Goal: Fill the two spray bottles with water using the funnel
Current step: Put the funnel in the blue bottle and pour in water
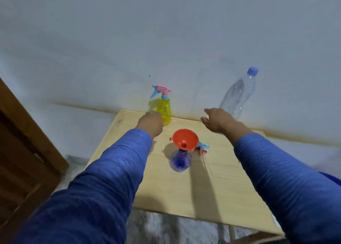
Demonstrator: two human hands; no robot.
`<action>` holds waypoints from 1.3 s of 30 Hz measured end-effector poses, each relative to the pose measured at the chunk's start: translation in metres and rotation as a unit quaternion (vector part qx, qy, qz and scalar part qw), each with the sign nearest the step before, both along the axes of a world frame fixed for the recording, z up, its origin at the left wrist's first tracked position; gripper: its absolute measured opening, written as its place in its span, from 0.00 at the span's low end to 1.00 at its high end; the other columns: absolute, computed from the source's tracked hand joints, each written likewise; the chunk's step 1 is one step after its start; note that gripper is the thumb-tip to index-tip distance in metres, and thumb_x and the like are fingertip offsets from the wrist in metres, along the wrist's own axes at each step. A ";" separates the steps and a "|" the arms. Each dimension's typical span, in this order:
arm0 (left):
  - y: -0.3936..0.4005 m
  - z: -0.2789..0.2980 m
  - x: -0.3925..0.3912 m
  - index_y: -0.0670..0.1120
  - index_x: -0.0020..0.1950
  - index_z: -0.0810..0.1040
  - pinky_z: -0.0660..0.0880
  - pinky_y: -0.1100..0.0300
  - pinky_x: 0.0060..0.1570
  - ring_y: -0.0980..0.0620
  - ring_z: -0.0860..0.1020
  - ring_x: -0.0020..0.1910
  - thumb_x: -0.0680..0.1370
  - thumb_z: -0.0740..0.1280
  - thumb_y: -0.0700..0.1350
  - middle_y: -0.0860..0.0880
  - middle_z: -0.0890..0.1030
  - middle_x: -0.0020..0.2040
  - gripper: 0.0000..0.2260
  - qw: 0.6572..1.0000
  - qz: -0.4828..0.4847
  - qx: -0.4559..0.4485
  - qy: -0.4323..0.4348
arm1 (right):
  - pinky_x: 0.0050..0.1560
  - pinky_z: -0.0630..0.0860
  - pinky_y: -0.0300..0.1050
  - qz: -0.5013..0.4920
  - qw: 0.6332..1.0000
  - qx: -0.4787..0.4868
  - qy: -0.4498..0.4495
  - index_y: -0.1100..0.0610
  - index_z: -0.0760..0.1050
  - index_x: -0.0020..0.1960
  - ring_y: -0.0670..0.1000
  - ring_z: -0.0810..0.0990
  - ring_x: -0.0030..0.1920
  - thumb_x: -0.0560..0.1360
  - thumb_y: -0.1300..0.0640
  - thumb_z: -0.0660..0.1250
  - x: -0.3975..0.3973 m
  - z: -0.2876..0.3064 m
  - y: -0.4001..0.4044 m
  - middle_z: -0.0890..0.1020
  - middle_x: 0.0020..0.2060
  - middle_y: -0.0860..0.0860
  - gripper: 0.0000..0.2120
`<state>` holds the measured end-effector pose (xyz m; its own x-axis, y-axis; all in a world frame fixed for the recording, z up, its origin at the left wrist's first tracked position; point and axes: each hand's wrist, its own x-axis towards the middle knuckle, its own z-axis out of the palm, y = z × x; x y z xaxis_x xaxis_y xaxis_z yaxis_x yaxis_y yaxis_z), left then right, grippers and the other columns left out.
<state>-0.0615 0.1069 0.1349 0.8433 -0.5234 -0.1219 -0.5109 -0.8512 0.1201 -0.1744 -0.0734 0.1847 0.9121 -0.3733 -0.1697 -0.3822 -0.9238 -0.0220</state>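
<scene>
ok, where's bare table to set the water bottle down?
Free: the near half of the table, in front of the blue bottle, and the right side beyond the loose sprayer head. Crowded: the far edge, with the yellow spray bottle, both hands and the water bottle.

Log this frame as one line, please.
funnel seated in blue bottle | left hand near yellow bottle | right hand open, empty

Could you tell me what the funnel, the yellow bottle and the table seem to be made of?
Funnel: opaque orange plastic, smooth, moulded tab on its rim. Yellow bottle: translucent tinted plastic, glossy; light passes through. Table: pale wood or wood-look laminate, matte, faint grain; which one is unclear.
</scene>
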 end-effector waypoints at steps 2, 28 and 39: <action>-0.012 0.028 0.000 0.39 0.66 0.67 0.72 0.52 0.55 0.43 0.73 0.62 0.81 0.59 0.49 0.41 0.71 0.65 0.18 0.998 -0.034 -0.019 -0.054 | 0.64 0.67 0.51 -0.027 0.999 -0.011 -0.021 0.62 0.62 0.71 0.60 0.68 0.67 0.81 0.52 0.53 0.000 0.017 -0.001 0.70 0.67 0.61 0.22; -0.222 0.129 -0.021 0.40 0.71 0.62 0.68 0.55 0.61 0.47 0.67 0.67 0.80 0.60 0.50 0.43 0.67 0.68 0.23 0.939 -0.261 -0.130 -0.182 | 0.59 0.70 0.50 -0.167 0.968 -0.064 -0.175 0.59 0.64 0.69 0.57 0.72 0.63 0.79 0.52 0.57 -0.006 0.096 -0.145 0.71 0.66 0.55 0.21; -0.289 0.081 -0.001 0.41 0.74 0.58 0.66 0.55 0.64 0.48 0.65 0.69 0.78 0.62 0.58 0.44 0.65 0.71 0.32 0.965 -0.213 -0.130 -0.084 | 0.58 0.70 0.50 -0.040 0.976 0.004 -0.214 0.59 0.67 0.67 0.58 0.73 0.61 0.79 0.52 0.60 0.033 0.062 -0.214 0.74 0.62 0.57 0.19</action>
